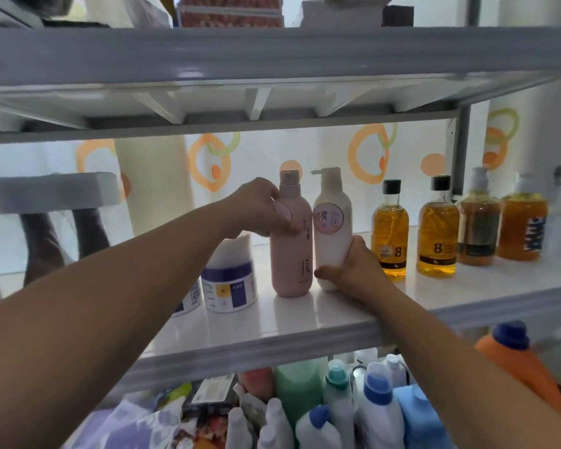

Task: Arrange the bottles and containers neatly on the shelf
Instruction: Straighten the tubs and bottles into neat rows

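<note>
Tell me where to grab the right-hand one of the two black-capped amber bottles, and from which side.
Probably wrap the amber bottle round its wide body, coming from the front, over the shelf edge. It stands upright, its twin on one side and a pump bottle close on the other, so the front is the open side.

The white shelf (240, 322) carries a row of upright containers. From the left stand a blue-and-white jar (230, 286), a pink bottle (293, 254) close beside a white pump bottle (332, 234), a black-capped amber bottle (390, 234), its twin (438, 234), an amber pump bottle (478, 228) and a blue-labelled amber bottle (520, 228).
</note>
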